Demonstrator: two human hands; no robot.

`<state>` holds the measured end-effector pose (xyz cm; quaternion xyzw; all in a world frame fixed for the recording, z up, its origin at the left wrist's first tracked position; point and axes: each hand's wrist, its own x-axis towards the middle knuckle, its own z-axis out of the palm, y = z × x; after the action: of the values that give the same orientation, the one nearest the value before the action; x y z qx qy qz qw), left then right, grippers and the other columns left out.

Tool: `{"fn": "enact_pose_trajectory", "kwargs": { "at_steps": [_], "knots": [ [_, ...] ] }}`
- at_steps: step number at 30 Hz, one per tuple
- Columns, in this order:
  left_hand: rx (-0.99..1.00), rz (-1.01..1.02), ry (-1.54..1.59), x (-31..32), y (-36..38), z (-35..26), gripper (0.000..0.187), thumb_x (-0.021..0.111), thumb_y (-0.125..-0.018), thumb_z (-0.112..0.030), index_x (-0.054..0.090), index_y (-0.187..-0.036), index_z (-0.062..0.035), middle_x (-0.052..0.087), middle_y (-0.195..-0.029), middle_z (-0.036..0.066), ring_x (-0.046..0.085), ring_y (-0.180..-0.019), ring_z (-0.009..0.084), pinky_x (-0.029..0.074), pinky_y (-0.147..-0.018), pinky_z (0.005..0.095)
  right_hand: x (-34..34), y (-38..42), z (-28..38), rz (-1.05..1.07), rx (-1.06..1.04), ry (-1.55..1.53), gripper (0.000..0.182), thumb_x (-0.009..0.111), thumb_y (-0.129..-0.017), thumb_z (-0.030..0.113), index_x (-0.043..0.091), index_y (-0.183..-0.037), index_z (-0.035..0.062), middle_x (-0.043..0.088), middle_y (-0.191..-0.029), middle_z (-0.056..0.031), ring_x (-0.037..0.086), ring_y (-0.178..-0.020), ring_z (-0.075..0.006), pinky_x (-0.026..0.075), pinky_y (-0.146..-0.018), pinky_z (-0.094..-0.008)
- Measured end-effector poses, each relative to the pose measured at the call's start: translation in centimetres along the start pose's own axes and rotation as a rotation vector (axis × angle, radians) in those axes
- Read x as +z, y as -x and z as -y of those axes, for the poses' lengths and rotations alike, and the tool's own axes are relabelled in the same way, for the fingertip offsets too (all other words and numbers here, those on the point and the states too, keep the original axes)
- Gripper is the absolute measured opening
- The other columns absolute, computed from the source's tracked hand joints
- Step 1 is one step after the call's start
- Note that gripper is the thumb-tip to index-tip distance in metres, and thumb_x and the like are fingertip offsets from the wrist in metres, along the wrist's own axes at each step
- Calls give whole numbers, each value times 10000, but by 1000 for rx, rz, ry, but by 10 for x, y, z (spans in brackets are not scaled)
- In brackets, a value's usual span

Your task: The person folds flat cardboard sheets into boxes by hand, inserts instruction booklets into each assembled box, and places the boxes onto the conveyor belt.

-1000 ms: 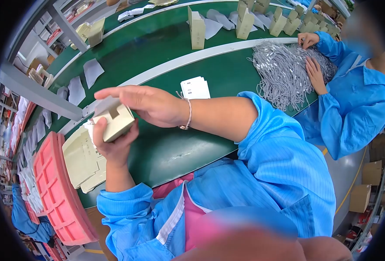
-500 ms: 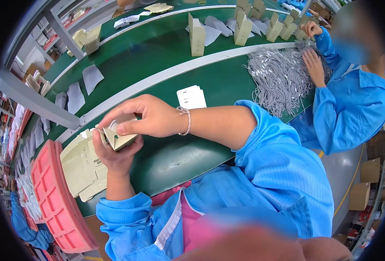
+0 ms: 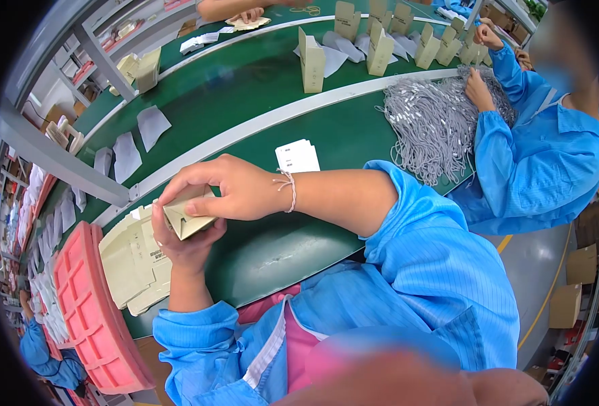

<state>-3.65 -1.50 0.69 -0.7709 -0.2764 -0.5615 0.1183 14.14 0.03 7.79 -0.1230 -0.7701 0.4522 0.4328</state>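
A small beige cardboard box (image 3: 185,218) sits in my left hand (image 3: 184,247), held from below above the green belt. My right hand (image 3: 228,188) lies over the top of the box, its fingers pressing on the upper edge and flap. Both hands grip the same box. Directly to the left lies a stack of flat, unfolded beige box blanks (image 3: 131,260), next to a pink plastic tray (image 3: 86,311).
On the green conveyor belt (image 3: 272,243) lie white cards (image 3: 298,156), white pouches (image 3: 152,125) and upright beige boxes (image 3: 311,61). A co-worker in blue (image 3: 543,155) at the right handles a heap of grey cords (image 3: 428,122). Another person's hands (image 3: 245,13) show at the far top.
My right hand came down from an open, raised pose onto the box and pressed its flap in. The box turned in my left hand and sank slightly toward the belt.
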Motion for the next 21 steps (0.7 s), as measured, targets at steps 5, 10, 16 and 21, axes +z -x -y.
{"fn": "enact_pose_trajectory", "kwargs": {
  "at_steps": [5, 10, 16, 21],
  "knots": [
    [64, -11, -5, 3, 6, 5, 1064, 865, -563, -172, 209, -1399, -111, 550, -1108, 139, 624, -894, 295, 515, -763, 397, -4, 2, 0, 50, 38, -50, 307, 598, -843, 94, 601, -1146, 47, 624, -1133, -105, 607, -1033, -199, 460, -898, -323],
    [-133, -19, 103, -1, 10, 6, 1007, 866, -562, -180, 274, -1374, -108, 563, -1117, 145, 629, -904, 303, 513, -790, 385, -5, -1, 0, 79, 56, 54, 388, 635, -833, 125, 571, -1211, 65, 599, -1178, -102, 577, -1083, -197, 446, -929, -335],
    [-252, -66, 141, 1, -5, 3, 987, 864, -551, -225, 309, -1357, -102, 596, -1101, 144, 642, -895, 310, 534, -766, 374, 5, -2, 2, 36, -87, 286, 573, 768, -719, 196, 548, -1234, 76, 538, -1268, -117, 506, -1183, -248, 409, -977, -352],
    [-174, -97, 98, -6, -11, -1, 979, 849, -542, -227, 320, -1360, -120, 608, -1061, 141, 645, -843, 328, 549, -702, 362, 8, -2, 0, -25, -252, 644, 551, 783, -673, 111, 578, -1183, 78, 565, -1251, -132, 568, -1097, -297, 451, -929, -352]
  ]
}}
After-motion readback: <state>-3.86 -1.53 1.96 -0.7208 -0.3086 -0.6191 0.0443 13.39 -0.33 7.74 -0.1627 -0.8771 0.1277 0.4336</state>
